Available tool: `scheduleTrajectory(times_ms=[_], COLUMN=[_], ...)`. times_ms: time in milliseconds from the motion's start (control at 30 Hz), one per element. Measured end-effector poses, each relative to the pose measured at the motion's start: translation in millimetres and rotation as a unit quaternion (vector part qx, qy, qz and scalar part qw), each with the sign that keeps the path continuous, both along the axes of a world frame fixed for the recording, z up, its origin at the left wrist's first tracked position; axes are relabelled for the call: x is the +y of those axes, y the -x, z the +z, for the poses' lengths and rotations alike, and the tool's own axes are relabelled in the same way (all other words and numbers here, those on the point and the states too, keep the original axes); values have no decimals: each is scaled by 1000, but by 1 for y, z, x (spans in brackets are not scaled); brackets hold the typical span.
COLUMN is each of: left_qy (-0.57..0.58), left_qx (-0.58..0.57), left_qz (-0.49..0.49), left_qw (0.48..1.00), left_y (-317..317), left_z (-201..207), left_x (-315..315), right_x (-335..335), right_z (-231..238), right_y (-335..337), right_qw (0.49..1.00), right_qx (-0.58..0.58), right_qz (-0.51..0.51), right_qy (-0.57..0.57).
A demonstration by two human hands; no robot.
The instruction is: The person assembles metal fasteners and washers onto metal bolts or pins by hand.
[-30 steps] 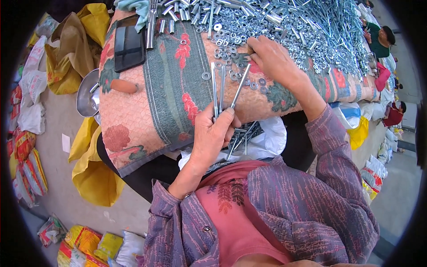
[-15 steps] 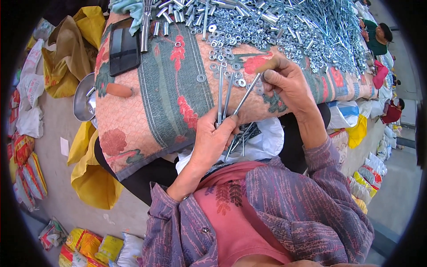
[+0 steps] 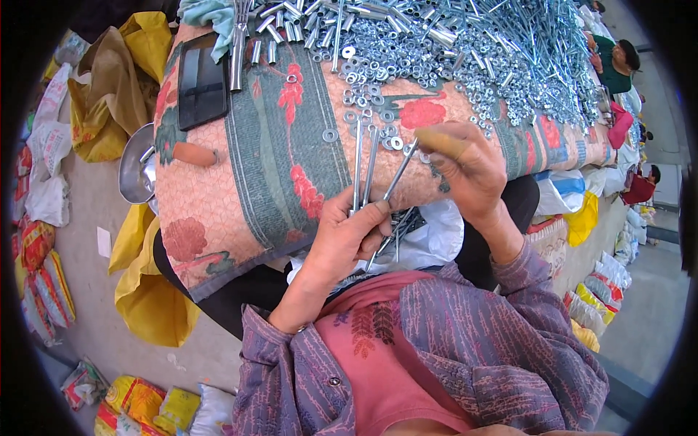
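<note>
My left hand is closed round the lower ends of three long metal bolts, which fan upward over the cloth's near edge. The rightmost bolt leans to the right, and its tip meets the fingers of my right hand. That hand is curled with fingertips together at the bolt's end; a tan finger cover sits on one finger. Whether a small part is pinched there is hidden. Loose flat washers lie on the patterned cloth just beyond the bolts.
Heaps of washers, nuts, metal sleeves and long bolts cover the far side. A black tray-like case, a tan finger cover and a metal bowl are left. A white bag with bolts lies in my lap.
My right hand has turned and dropped slightly, its covered finger now laid over the bolt's tip. My left hand keeps its hold on the bolts, nearly still.
</note>
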State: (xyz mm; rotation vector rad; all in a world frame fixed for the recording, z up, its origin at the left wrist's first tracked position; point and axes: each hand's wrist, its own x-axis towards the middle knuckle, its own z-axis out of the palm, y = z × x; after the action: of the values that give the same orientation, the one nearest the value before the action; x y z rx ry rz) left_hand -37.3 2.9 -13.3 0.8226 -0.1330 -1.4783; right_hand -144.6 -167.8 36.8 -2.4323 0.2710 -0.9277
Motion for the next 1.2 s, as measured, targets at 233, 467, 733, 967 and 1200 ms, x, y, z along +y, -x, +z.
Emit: scheduleTrajectory(times_ms=[233,467,733,967,1200], left_qy=[18,-26,-45,-38,-39], left_qx=[-79,-73,-87,-108,-28], left_qz=[26,52,25,-30,-60], left_qw=[996,996,995,993,997], left_y=[-1,0,3,-1,-5], left_z=[6,3,6,5,10], left_x=[-1,-3,-5,-4,-4], right_x=[-85,-111,-50,-27,-20], right_z=[-28,-37,7,9,11], right_y=[-9,-2,2,7,5], right_qw=[958,936,895,889,887], right_qx=[166,237,137,134,103], right_qz=[-221,-215,50,30,56], right_qy=[80,147,-422,-436,-448])
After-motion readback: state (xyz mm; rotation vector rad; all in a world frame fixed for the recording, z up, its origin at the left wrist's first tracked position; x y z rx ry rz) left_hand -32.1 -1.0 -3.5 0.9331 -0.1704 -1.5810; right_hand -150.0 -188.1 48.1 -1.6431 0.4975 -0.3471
